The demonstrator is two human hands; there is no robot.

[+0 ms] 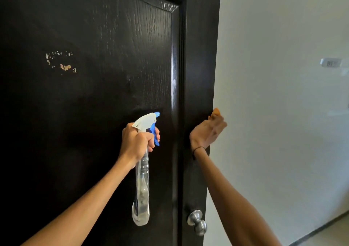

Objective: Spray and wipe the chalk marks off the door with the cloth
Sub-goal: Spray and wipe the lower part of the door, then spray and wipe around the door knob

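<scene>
Currently, chalk marks (60, 62) sit up and well left of the left hand (137, 142), which grips the spray bottle (142, 181) at its neck, finger on the trigger; the bottle looks light, rigid and possibly slick. The right hand (206, 131), at the door (113, 57) edge, pinches the soft orange cloth (215, 112).

door (113, 75): dark wood grain, upright
chalk marks (60, 61): whitish patch, upper left
spray bottle (142, 179): clear, upright
cloth (215, 112): orange, at door edge

A pale wall (273, 113) carries a small fixture (330, 62) above dark skirting (321, 228).
</scene>
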